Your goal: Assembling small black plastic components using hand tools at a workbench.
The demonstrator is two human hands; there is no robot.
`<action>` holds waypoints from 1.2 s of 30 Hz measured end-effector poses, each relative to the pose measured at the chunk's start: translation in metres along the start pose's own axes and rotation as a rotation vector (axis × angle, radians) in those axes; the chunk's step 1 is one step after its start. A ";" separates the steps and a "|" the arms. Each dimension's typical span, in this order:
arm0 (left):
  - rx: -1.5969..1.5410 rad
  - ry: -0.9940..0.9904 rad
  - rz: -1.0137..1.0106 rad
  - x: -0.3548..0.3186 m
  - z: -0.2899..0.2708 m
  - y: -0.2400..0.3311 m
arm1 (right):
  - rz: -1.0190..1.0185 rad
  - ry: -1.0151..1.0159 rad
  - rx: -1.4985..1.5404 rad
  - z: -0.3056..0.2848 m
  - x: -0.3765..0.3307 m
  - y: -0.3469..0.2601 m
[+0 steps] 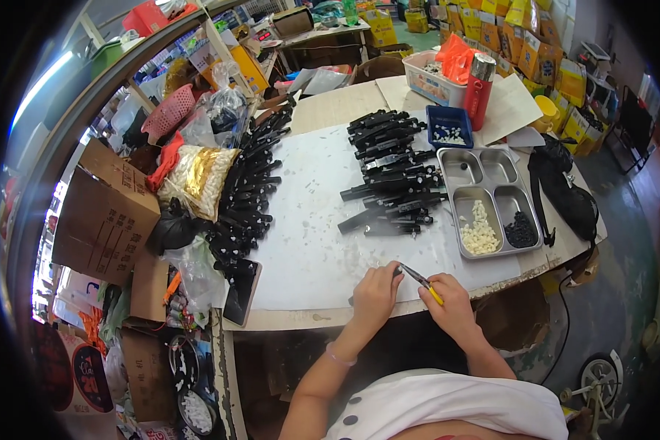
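— What's in the right hand [451,304]?

— A thin tool with a yellow handle [423,281], grasped firmly; its long axis slants up-left, tip toward the left hand [376,292].

— And the left grip?

— Clenched on a small black piece [397,271] at the near edge of the white surface [308,242], touching the tool's tip.

— Farther out?

— A heap of black handles [392,176], then a steel compartment tray [491,198] holding white and black bits.

At the near edge of the worktop [308,249], the left hand [375,290] grips a small black part [397,271]. The right hand [449,302] holds pliers [421,279] with yellow handles touching that part. A metal tray [484,199] is nearby.
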State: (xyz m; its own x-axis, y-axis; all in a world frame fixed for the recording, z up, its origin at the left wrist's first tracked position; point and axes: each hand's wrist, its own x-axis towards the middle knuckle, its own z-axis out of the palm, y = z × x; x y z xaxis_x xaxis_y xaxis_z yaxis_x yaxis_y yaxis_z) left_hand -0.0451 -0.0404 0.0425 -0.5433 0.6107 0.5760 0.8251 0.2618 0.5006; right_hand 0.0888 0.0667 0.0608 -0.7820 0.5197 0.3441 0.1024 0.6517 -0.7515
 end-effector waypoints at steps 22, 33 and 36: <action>-1.029 -0.827 -0.867 -0.037 -0.086 -0.007 | -0.300 -0.258 0.026 0.008 -0.023 0.008; -0.058 -1.206 -0.581 -0.110 -0.136 -0.098 | -0.064 -0.064 0.273 0.009 0.006 0.030; -0.763 -1.178 -0.390 -0.035 -0.136 -0.063 | -0.002 -0.009 0.328 0.009 0.003 0.030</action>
State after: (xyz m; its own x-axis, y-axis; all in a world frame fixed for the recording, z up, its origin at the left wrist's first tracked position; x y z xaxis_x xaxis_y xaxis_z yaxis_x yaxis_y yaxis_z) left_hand -0.0991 -0.1798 0.0783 0.0405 0.9399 -0.3391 0.1725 0.3277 0.9289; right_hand 0.0843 0.0828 0.0348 -0.7874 0.5129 0.3421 -0.1019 0.4390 -0.8927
